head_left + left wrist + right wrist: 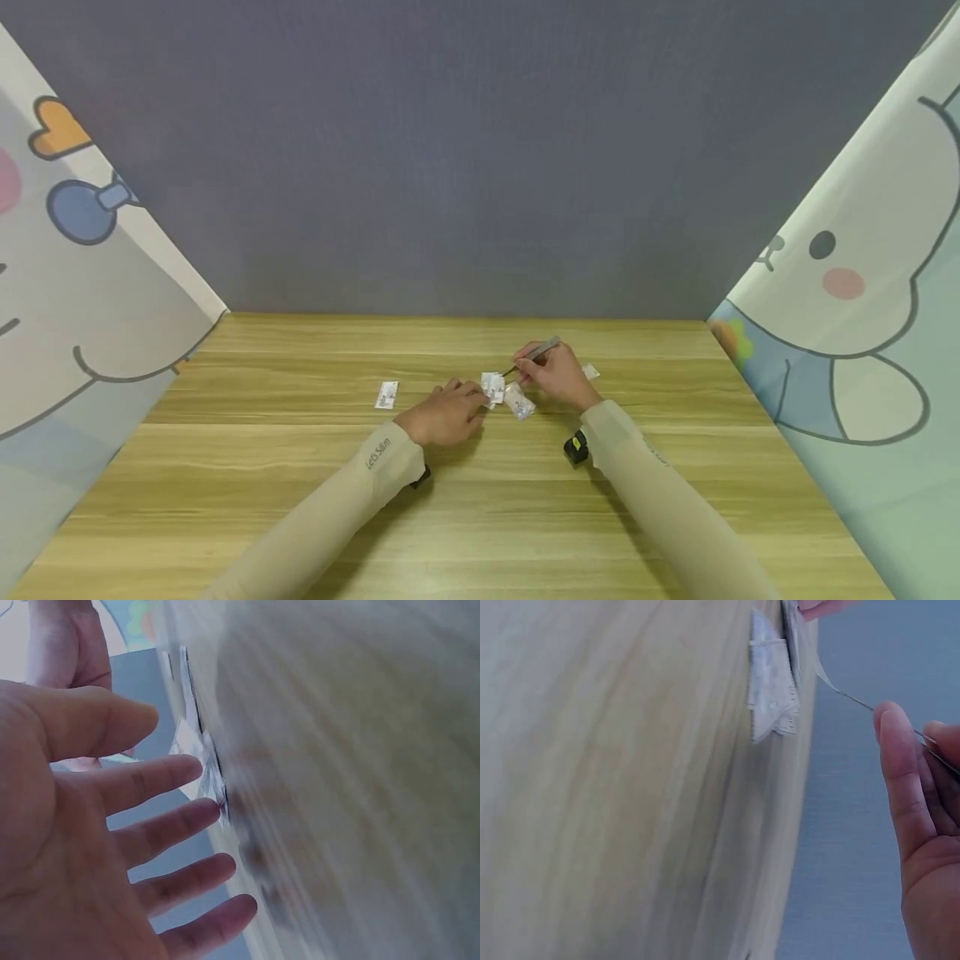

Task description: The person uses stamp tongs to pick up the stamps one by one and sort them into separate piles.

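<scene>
Pinched between thumb and fingers of my right hand [553,375] is a pair of grey tweezers [544,348]. In the right wrist view the tweezers' [859,700] thin tip meets the raised, see-through edge of a small plastic packet. That packet [492,387], white with printed markings, lies before my left hand [448,412]. The left fingers [176,774] are stretched out and spread, their tips right at the packet [213,778]. A second small packet [519,402], crinkled and clear with print, rests between the hands on the table.
Another printed packet [386,395] lies on the wooden table [480,517] to the left. A small white piece [591,372] sits just beyond the right wrist. A grey panel [465,167] rises at the table's back edge, with cartoon-printed panels [847,275] at both sides.
</scene>
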Demonstrator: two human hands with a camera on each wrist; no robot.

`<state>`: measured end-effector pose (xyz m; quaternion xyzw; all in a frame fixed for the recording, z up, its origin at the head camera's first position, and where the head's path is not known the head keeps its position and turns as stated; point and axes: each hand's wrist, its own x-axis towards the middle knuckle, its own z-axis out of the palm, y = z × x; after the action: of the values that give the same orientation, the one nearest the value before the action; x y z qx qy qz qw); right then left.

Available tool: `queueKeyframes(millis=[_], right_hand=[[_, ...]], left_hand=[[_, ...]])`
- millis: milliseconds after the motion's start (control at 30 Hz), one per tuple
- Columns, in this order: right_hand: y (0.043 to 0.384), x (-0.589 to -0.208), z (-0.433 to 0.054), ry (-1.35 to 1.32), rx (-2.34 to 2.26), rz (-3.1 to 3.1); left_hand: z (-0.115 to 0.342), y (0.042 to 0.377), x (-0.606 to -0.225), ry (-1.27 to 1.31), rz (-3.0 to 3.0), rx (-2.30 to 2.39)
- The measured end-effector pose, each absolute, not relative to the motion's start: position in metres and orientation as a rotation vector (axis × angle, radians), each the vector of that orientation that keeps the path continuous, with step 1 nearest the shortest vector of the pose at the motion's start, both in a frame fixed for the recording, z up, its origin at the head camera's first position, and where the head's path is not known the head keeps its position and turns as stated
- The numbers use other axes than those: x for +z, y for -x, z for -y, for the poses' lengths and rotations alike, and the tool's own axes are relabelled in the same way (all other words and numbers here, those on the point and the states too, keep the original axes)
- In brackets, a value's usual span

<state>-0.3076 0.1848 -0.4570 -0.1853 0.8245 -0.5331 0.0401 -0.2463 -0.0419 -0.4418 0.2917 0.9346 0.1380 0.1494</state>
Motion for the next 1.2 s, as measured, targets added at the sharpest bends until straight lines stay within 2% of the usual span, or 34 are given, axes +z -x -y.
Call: queueKeyframes(millis=[333, 600, 1200], right_hand=[[0.300, -0.438, -0.180, 0.664, -1.668, -2.525], [0.278, -0.402, -0.168, 0.809, -1.671, -2.519], [0.262, -0.387, -0.133, 0.893, -1.625, -2.494]], left_hand=[[0.056, 0.250, -0.435, -0.755, -2.718, 0.547], [0.069, 0.250, -0.431, -0.766, -2.747, 0.608], [0.107, 0.244, -0.419, -0.683, -2.770, 0.740]])
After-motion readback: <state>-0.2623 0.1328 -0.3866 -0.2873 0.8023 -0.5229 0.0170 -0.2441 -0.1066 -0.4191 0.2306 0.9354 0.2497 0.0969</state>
